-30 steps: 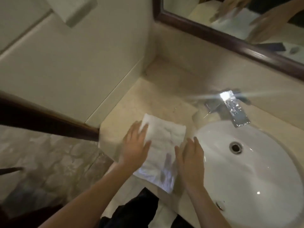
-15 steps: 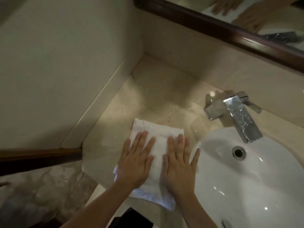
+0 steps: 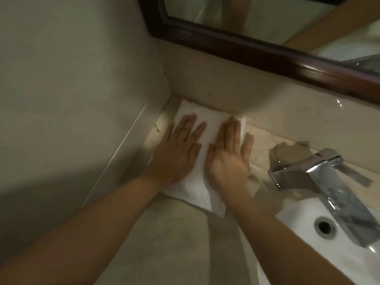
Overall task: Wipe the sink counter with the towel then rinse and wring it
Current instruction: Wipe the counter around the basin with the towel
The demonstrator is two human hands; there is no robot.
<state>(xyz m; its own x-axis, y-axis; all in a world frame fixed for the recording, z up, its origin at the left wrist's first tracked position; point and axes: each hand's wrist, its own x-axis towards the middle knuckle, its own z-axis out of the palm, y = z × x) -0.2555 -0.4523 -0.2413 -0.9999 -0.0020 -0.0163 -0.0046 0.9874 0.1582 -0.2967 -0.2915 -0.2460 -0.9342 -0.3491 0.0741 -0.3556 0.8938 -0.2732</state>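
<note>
Both hands have slid the towel [image 3: 197, 182] away from the sink [image 3: 320, 254] into the far corner of the worktop [image 3: 174, 233]. The left hand [image 3: 176, 153] and right hand [image 3: 228, 159] press flat on it, fingers [image 3: 190, 125] outstretched, slightly apart. The faucet [image 3: 320, 177] sits right of the fingers; the towel's far edge seems to touch the backsplash [image 3: 226, 89].

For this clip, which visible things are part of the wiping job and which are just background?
In use:
left hand
right hand
towel, flat under both palms
counter
sink
tap, for rinsing later

Background:
mirror
side wall
</note>
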